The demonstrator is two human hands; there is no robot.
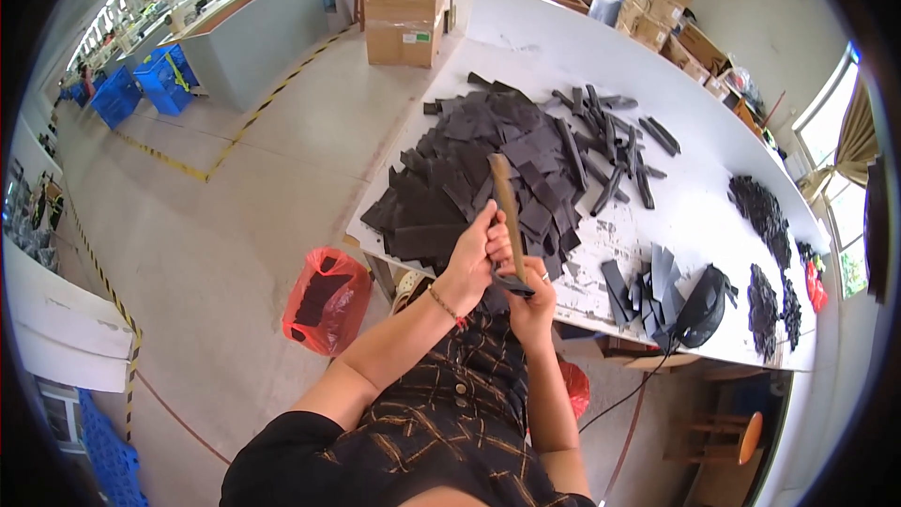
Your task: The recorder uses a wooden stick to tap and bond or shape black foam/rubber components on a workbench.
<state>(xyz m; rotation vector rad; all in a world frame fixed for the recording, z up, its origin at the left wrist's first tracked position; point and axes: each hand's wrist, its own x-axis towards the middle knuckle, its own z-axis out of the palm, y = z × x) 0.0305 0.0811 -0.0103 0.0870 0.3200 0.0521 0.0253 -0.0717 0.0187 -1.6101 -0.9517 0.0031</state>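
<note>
A long, narrow brown stick stands tilted in front of me, its top over the heap of black fabric pieces. My right hand, with a ring on one finger, is closed around the stick's lower end. A dark strip curves beside that hand and touches its fingers. Just left of the stick, my left hand is closed with its curled fingers against it. What lies inside the left fist is hidden. The fabric heap spreads over the white table behind both hands.
Rolled black strips lie beyond the heap. Flat dark pieces and a black bag-like object with a cord sit to the right. A red plastic bag stands on the floor at left. A cardboard box is farther back.
</note>
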